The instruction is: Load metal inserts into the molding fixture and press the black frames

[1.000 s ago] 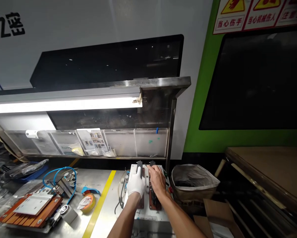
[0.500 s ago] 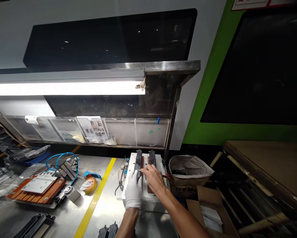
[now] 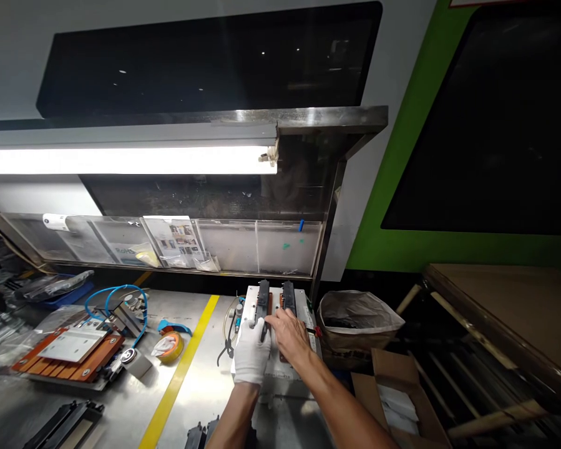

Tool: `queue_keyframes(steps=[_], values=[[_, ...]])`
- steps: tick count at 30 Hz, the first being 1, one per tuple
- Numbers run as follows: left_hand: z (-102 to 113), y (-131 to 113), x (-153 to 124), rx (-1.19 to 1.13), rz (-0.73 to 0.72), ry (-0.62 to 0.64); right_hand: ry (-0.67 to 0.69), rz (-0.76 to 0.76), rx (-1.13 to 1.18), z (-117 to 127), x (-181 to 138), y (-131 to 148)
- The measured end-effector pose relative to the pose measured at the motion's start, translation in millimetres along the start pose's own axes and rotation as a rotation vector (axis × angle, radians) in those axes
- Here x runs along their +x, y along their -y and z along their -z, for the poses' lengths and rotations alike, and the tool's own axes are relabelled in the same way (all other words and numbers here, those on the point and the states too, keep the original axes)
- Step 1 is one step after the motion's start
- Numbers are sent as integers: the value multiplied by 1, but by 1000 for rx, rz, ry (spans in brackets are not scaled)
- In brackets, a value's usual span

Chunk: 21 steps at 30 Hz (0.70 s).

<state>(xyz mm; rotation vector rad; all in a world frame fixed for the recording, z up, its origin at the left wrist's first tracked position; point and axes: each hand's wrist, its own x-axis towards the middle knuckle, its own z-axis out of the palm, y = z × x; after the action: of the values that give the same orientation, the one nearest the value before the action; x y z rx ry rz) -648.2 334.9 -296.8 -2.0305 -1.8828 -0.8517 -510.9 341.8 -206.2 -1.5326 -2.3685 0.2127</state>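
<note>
A white fixture [image 3: 250, 304] stands on the metal bench [image 3: 198, 390], and two long black parts lie side by side on it, running away from the person. The left black part [image 3: 263, 296] and the right black part [image 3: 288, 293] both show their far ends clear of the hands, with a reddish-brown base [image 3: 281, 300] visible beside the right one.

The left hand [image 3: 251, 352], in a white glove, is at the near half of the fixture, its thumb and fingers about the near end of the left black part. The bare right hand [image 3: 289, 337] lies over the near portion of the right black part, fingers bent, with its leading fingertips reaching toward the left black part beside the glove. At this size I cannot tell whether either hand grips a part or merely presses on it.

Left of the fixture, a yellow stripe [image 3: 183, 368] crosses the bench; farther left are a roll of tape [image 3: 170, 347] and an orange-brown jig [image 3: 100, 365] with blue tubing [image 3: 146, 312]. More black pieces [image 3: 67, 427] lie nearer the person, well left of the fixture. To the fixture's right stand a lined bin [image 3: 357, 312] and an open cardboard box [image 3: 384, 362]. Behind the fixture runs a row of clear pockets [image 3: 228, 249].
</note>
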Motion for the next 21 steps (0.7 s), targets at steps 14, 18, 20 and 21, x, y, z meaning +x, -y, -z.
queue_keyframes(steps=[14,18,20,21], values=[[17,-5,19,-5,124,123,-109,-45,23,-11,17,0],[17,-5,20,-55,186,216,-360,-132,316,-20,-3,-11],[16,-4,19,-84,188,224,-476,-211,524,-28,-28,-20],[15,-4,18,-106,182,222,-512,-276,625,-34,-44,-25]])
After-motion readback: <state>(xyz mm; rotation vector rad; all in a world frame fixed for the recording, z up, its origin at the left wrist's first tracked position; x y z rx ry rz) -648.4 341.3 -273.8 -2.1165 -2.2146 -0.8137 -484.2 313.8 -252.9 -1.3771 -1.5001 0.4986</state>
